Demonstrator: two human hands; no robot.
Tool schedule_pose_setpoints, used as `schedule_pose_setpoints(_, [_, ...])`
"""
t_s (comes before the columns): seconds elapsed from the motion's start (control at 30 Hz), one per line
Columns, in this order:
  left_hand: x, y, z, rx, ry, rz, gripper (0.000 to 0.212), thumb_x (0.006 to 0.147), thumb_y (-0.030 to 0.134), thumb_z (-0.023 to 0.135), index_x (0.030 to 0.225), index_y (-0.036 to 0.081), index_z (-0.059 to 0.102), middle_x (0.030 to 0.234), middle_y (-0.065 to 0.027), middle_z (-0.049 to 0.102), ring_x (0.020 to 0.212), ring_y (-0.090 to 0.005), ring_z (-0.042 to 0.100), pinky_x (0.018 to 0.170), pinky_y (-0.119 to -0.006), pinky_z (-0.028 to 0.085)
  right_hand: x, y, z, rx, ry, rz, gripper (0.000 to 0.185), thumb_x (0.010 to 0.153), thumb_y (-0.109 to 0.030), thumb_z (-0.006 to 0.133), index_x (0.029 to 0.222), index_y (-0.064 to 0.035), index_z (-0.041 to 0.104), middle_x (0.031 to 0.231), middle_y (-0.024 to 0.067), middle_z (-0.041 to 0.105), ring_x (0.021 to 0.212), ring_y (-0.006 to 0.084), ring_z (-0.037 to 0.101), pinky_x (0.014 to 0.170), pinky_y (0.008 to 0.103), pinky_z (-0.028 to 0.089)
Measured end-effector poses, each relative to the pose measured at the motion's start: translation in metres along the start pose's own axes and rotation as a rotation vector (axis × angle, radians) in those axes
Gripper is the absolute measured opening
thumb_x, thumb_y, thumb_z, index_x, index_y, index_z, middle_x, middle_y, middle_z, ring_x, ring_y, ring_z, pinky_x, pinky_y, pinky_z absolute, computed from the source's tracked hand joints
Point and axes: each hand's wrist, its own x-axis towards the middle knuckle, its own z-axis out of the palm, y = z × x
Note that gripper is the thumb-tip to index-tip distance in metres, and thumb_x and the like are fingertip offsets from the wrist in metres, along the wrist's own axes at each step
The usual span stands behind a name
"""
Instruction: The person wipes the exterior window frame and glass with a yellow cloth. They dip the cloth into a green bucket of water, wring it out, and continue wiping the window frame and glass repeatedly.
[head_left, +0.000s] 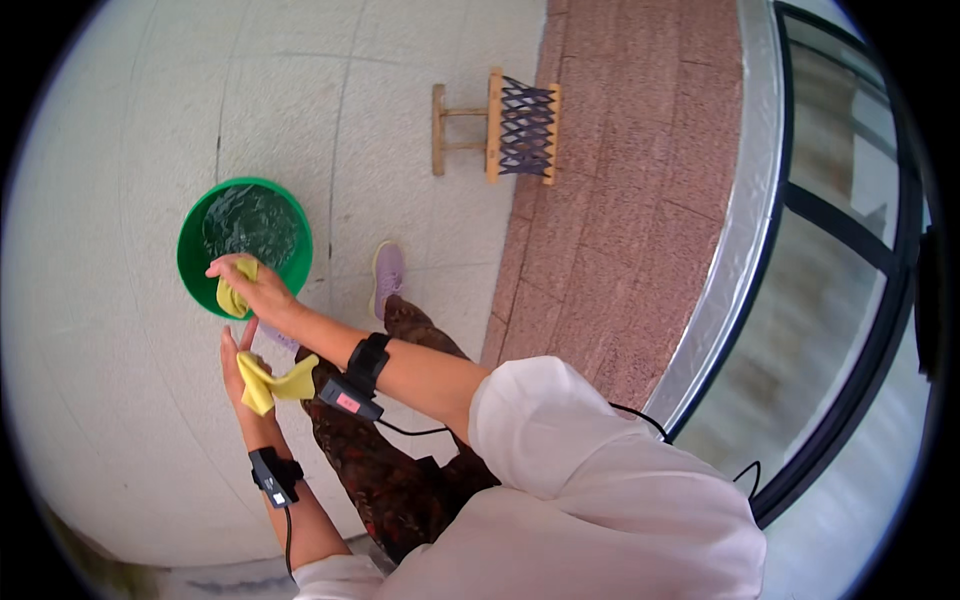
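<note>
My right hand (262, 289) is over the near rim of a round green plastic basin (304, 262) of water, gripping a bunched yellow cloth (234, 296). Just below it in the view, outside the basin, is my left hand (238, 367), its fingers stretched out. Another yellow piece of cloth (262, 386) lies across this hand, with one end sticking out towards my trouser leg. Whether the two yellow pieces are joined cannot be told. The water (251, 225) looks rippled. Black devices with cables are strapped to both forearms.
A wooden folding stool (493, 127) with a dark woven cord seat stands at the upper middle, by the border between pale floor and reddish stone paving (622, 172). A dark-framed glass door or window (802, 330) curves along the right. My lilac shoes (388, 274) are beside the basin.
</note>
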Motion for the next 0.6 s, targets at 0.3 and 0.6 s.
schedule_pose_setpoints(0.3, [-0.049, 0.051, 0.03, -0.253, -0.366, 0.053, 0.034, 0.096, 0.037, 0.046, 0.116, 0.009, 0.047, 0.077, -0.0009, 0.051, 0.045, -0.0067, 0.039, 0.044, -0.021, 0.034, -0.076, -0.12, 0.013, -0.021, -0.477, 0.128, 0.038, 0.085, -0.02, 0.056, 0.12, -0.0057, 0.056, 0.111, 0.0085, 0.059, 0.1, 0.0152, 0.055, 0.088, 0.0301, 0.043])
schedule_pose_setpoints(0.6, [-0.189, 0.105, 0.1, 0.287, -0.671, 0.034, 0.068, 0.077, 0.012, 0.05, 0.142, 0.012, 0.028, 0.11, -0.0082, 0.055, 0.082, -0.0156, 0.057, 0.063, -0.024, 0.048, -0.212, -0.211, -0.036, 0.454, -0.314, 0.241, 0.046, 0.089, -0.056, 0.048, 0.083, -0.0115, 0.058, 0.072, -0.0033, 0.057, 0.058, 0.007, 0.052, 0.051, 0.0211, 0.04])
